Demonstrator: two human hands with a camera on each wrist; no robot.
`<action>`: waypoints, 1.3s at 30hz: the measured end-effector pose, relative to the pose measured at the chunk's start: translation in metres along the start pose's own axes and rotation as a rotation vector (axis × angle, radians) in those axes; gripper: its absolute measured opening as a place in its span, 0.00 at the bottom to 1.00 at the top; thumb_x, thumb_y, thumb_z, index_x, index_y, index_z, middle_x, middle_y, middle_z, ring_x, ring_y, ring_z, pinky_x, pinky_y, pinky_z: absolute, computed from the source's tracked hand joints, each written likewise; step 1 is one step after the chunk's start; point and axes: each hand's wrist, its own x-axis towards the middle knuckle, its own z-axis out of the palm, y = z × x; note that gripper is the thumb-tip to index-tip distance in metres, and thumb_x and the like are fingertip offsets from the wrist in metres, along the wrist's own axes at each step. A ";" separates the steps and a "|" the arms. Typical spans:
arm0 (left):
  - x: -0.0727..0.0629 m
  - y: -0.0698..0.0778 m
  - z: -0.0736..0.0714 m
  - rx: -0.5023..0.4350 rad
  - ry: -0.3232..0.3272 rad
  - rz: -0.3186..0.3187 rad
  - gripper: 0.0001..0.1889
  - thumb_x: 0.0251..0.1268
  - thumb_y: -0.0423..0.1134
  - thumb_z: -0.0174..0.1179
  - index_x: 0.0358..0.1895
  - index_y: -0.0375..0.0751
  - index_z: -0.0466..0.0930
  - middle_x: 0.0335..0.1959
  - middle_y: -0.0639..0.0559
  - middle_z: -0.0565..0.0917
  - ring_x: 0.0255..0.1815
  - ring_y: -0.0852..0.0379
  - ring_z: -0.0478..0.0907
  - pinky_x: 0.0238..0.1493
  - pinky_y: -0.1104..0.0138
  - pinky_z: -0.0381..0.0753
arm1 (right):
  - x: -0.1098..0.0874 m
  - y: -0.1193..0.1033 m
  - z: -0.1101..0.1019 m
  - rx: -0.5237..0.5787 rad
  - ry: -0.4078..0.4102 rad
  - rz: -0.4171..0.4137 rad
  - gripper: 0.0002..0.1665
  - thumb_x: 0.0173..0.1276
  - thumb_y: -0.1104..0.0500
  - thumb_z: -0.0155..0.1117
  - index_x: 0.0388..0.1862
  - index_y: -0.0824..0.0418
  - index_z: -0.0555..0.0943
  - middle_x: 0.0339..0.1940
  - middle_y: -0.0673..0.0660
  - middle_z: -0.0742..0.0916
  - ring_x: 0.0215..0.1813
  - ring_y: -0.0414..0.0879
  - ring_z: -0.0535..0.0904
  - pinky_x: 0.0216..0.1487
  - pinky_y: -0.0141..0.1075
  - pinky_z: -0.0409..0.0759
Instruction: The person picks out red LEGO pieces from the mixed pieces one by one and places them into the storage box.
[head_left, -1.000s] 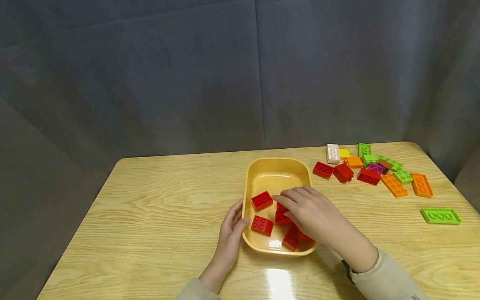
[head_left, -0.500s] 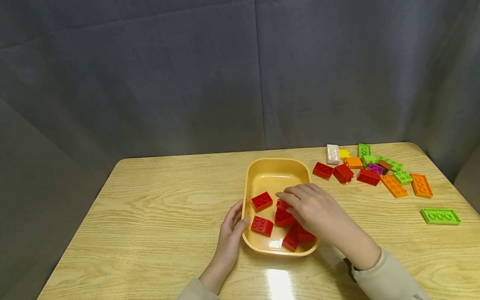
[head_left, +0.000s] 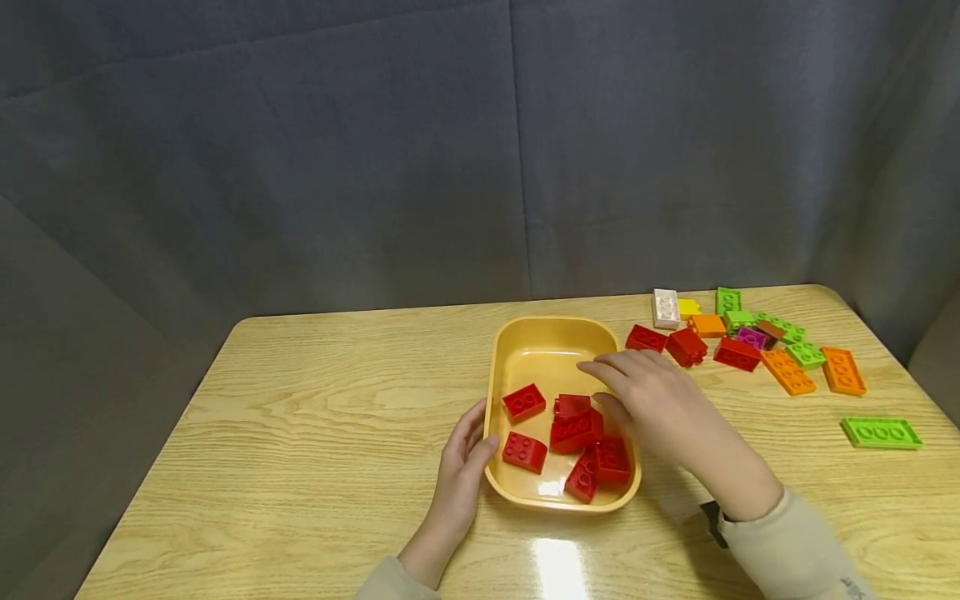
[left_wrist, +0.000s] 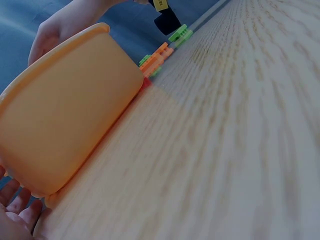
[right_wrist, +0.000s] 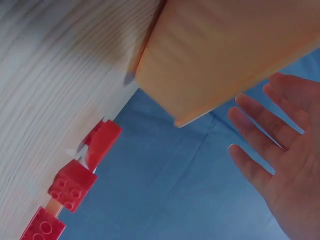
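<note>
- The left hand (head_left: 459, 467) is gripping the yellow tray (head_left: 547, 367) by its left rim
- The right hand (head_left: 652, 400) is hovering at the right rim, fingers spread wide
- Red bricks (head_left: 576, 431) are lying inside; mixed-colour bricks (head_left: 750, 337) are resting farther right on the table (head_left: 315, 433)

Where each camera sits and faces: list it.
Head: on the head, facing forward and down at the tray; left hand and right hand show.
Left wrist: on that wrist, facing the tray's outside; both hands partly show.
Right wrist: on that wrist, facing tray and red bricks; right hand shows.
Wrist views share tray and right hand.
</note>
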 end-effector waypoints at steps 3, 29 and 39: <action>0.000 0.000 0.000 0.000 0.001 -0.008 0.28 0.73 0.34 0.49 0.74 0.35 0.59 0.72 0.37 0.65 0.72 0.42 0.63 0.68 0.65 0.68 | -0.001 0.005 -0.002 0.002 0.023 0.005 0.28 0.56 0.64 0.77 0.57 0.64 0.81 0.49 0.61 0.86 0.51 0.58 0.81 0.56 0.55 0.77; 0.000 -0.002 0.000 0.001 -0.004 -0.017 0.28 0.73 0.34 0.49 0.75 0.35 0.59 0.72 0.37 0.65 0.73 0.42 0.62 0.68 0.65 0.68 | -0.019 0.066 -0.009 -0.009 0.028 0.197 0.24 0.58 0.65 0.73 0.55 0.67 0.81 0.54 0.69 0.83 0.54 0.68 0.78 0.56 0.62 0.74; 0.000 -0.001 -0.001 0.001 -0.002 -0.019 0.28 0.74 0.35 0.49 0.75 0.36 0.59 0.73 0.38 0.65 0.73 0.43 0.62 0.68 0.63 0.68 | -0.028 0.083 -0.010 0.030 -0.043 0.327 0.28 0.63 0.62 0.69 0.63 0.63 0.78 0.57 0.71 0.81 0.58 0.69 0.76 0.58 0.64 0.71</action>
